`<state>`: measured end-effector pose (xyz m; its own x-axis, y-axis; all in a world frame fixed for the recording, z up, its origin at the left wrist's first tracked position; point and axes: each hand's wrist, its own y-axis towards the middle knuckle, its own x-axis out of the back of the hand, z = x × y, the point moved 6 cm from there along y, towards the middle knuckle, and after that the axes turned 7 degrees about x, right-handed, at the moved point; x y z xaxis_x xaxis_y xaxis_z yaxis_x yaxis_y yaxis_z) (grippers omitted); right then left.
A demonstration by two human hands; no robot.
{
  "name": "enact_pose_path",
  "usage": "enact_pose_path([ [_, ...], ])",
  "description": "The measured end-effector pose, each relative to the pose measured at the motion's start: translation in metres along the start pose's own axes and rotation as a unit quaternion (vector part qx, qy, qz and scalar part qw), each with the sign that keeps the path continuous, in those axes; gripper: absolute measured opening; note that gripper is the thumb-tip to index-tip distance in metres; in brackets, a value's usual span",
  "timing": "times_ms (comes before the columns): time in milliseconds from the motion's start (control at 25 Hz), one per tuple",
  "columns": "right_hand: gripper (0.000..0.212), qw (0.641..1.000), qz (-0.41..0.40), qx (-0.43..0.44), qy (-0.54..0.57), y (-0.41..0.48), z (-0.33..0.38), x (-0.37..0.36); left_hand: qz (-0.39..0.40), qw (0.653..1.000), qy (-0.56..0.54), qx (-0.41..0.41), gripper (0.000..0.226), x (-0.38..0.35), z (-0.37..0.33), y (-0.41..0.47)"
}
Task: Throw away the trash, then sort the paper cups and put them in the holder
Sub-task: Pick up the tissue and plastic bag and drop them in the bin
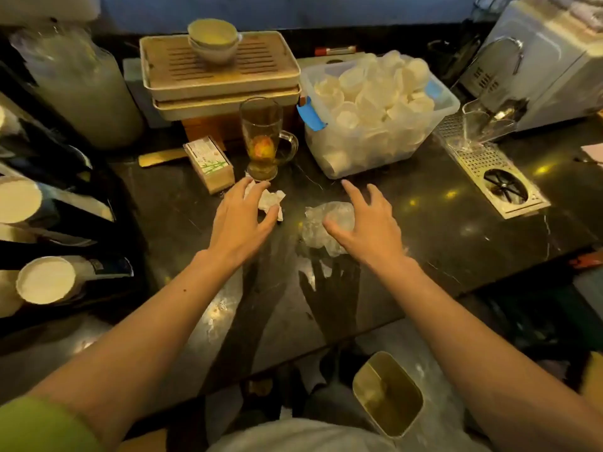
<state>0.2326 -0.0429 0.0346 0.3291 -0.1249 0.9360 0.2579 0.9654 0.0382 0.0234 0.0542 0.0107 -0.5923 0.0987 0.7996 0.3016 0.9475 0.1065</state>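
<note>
A person's two bare hands hover over litter on a dark stone counter (440, 216). The left hand (239, 220), fingers spread wide and holding nothing, is stretched over a crumpled white tissue (272, 200), which lies just beyond the thumb and under the fingertips; whether skin meets paper cannot be told. The right hand (368, 225), equally splayed, reaches over a wad of clear plastic wrap (313, 230), its thumb lying across the wad's near side. The two scraps sit near each other between the hands, in front of a glass mug of tea (262, 135). Loose white paper cups (368, 93) are heaped in a clear plastic tub (365, 154) beyond the right hand, well apart from the cup holder (65, 220) at the far left, where stacked cups lie sideways. A metal trash can (404, 415) stands on the floor below the counter's edge, beneath the right forearm.
</note>
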Motion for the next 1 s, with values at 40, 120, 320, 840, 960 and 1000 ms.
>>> enact_pose_path([
  [40,0.077,1.000,0.006,-0.014,-0.006,0.001,0.001,-0.007,0.013,1.000,0.004,0.012,0.050,-0.005,0.005,0.005],
  [120,0.076,0.998,0.025,-0.048,-0.015,0.002,-0.005,-0.024,0.038,0.998,0.020,0.039,0.050,-0.019,0.014,0.013],
  [320,0.070,0.995,0.060,-0.075,0.001,0.010,-0.026,-0.060,0.102,0.991,0.044,0.075,0.051,-0.053,0.029,0.037],
  [840,0.026,0.994,0.028,-0.040,0.099,0.022,-0.052,-0.082,0.141,0.984,0.042,0.102,0.016,-0.084,0.047,0.058],
  [960,0.022,0.992,-0.012,-0.033,0.119,0.020,-0.056,-0.074,0.121,0.987,0.056,0.094,0.013,-0.080,0.043,0.058],
  [1000,0.021,0.991,-0.026,-0.031,0.125,0.018,-0.056,-0.071,0.111,0.989,0.057,0.084,0.012,-0.077,0.041,0.056],
])
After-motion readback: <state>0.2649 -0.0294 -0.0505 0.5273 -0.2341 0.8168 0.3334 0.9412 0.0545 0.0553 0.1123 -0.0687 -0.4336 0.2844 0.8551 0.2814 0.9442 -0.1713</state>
